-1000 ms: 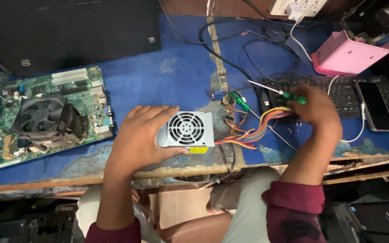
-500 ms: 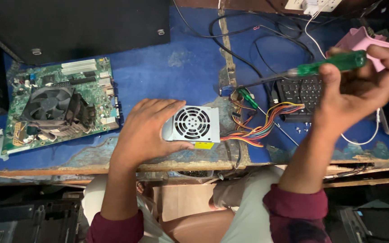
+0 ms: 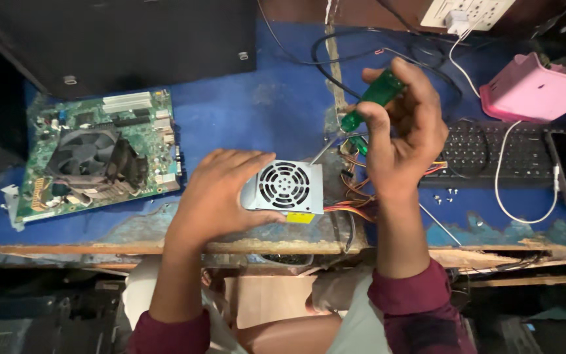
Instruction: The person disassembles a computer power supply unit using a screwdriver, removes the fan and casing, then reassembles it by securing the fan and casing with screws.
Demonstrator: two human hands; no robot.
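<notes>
Two hands at work: left hand (image 3: pixel 221 196) wrapped round the left side of a small metal power supply unit (image 3: pixel 284 187), fan grille up, near front edge of blue desk (image 3: pixel 230 105). Right hand (image 3: pixel 404 141) closed on green-handled screwdriver (image 3: pixel 369 99), shaft angled down twd. unit's top-right corner. Coloured wire bundle (image 3: pixel 355 206) exits unit's right. Motherboard w/ cooler fan (image 3: pixel 99 157) at left; black keyboard (image 3: pixel 492 154) and pink box (image 3: pixel 532 88) at right.

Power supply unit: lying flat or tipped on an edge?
Flat: the power supply unit rests on the blue table, fan grille up, left hand holding it.
</notes>
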